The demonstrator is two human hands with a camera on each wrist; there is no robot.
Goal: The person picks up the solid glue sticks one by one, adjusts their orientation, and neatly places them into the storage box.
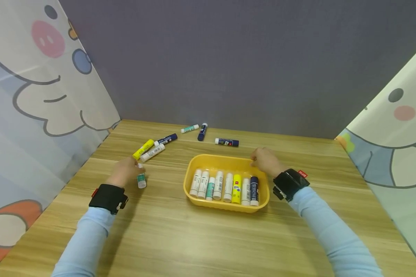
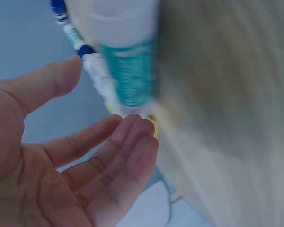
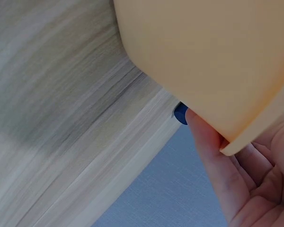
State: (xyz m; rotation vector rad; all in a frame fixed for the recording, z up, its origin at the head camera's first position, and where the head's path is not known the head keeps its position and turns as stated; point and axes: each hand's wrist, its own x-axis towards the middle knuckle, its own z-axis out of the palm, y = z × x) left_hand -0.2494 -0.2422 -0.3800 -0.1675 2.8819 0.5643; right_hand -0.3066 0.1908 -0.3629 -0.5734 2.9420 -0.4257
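A green-and-white glue stick [image 1: 141, 179] lies on the table right beside my left hand [image 1: 124, 171]. In the left wrist view that hand [image 2: 94, 161] has its thumb spread from its loosely bent fingers, and the glue stick [image 2: 130, 71] is just beyond the fingertips; whether they touch it I cannot tell. My right hand [image 1: 266, 161] pinches the rim of a yellow plastic basket [image 1: 225, 206] at its back right corner. The right wrist view has the rim between the thumb and fingers [image 3: 215, 158]. Several glue sticks, white, green, yellow [image 1: 236, 189] and navy, lie side by side in the basket.
Past my left hand lie a yellow glue stick [image 1: 143, 149], a white one [image 1: 152, 152] and a navy one [image 1: 166, 139]. Farther back are a small green one [image 1: 189, 129] and two navy ones [image 1: 202, 132]. A grey panel [image 1: 228, 65] stands along the table's back edge.
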